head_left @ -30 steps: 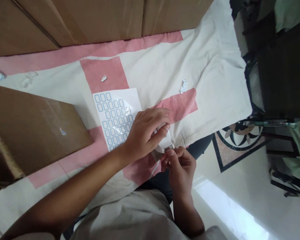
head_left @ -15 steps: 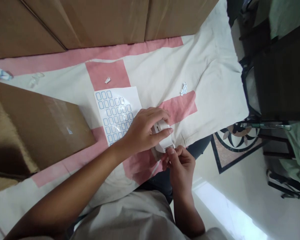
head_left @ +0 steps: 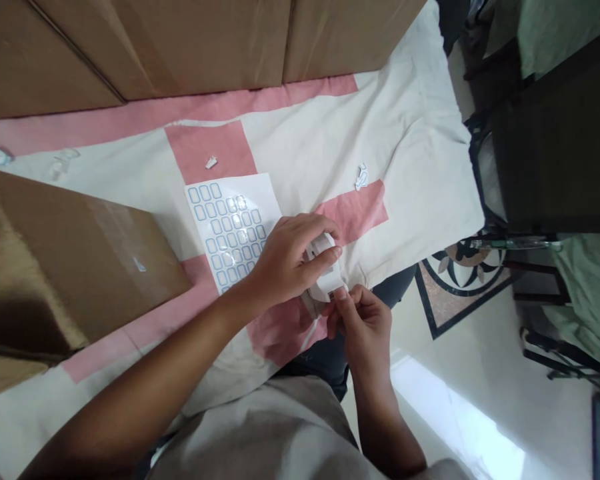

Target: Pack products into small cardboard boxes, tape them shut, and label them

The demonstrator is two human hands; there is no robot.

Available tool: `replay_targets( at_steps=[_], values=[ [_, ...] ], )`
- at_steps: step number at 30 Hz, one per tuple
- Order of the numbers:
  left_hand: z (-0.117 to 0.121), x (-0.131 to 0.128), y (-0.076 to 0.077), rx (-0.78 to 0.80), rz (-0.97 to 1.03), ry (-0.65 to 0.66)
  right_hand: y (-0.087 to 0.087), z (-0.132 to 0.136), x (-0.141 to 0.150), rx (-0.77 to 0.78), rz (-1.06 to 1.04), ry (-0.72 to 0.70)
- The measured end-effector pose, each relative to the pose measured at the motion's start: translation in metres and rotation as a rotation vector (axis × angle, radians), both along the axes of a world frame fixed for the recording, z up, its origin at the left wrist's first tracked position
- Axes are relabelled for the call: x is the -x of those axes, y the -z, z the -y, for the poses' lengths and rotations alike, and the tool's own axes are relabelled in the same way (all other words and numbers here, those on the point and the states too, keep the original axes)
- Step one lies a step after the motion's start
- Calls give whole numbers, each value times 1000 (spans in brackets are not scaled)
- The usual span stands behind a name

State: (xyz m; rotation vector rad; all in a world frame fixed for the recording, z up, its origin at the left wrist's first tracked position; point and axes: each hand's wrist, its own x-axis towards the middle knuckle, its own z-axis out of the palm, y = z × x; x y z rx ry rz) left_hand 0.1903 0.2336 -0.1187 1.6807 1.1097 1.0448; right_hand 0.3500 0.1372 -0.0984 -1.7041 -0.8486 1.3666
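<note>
My left hand (head_left: 293, 257) is closed around a white plastic device (head_left: 326, 283) near the table's front edge, fingers over its far side and thumb on top. At the device's near end, my right hand (head_left: 363, 320) pinches with thumb and forefinger. Its fingertips partly hide that end, which has a small dark opening, and I cannot make out whether a small piece is between them. Beside my left wrist lies a white sticker sheet (head_left: 230, 233) with rows of blue-outlined labels, partly covered by my hand.
Large cardboard boxes (head_left: 205, 47) line the table's far side. Another cardboard box (head_left: 100, 253) stands at left. On the pink-and-white cloth (head_left: 420, 160) lie a crumpled label scrap (head_left: 361, 177) and a small white piece (head_left: 211, 163). Chairs stand at right.
The view has shifted slightly, moving the table and boxes a little left in the picture. Both hands keep their hold on the white device, with only slight finger movement.
</note>
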Motion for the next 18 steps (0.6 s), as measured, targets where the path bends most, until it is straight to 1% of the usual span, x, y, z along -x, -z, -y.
replay_targets(
  at_steps=[10,15,18],
  values=[
    [2,-2,2,-47,-14,-3,9,6,-3,-55,-74,14],
    [2,-1,2,-54,-54,20,12,8,-3,-32,-161,9],
    [3,-1,2,-87,-65,23,13,9,-1,-17,-201,23]
  ],
)
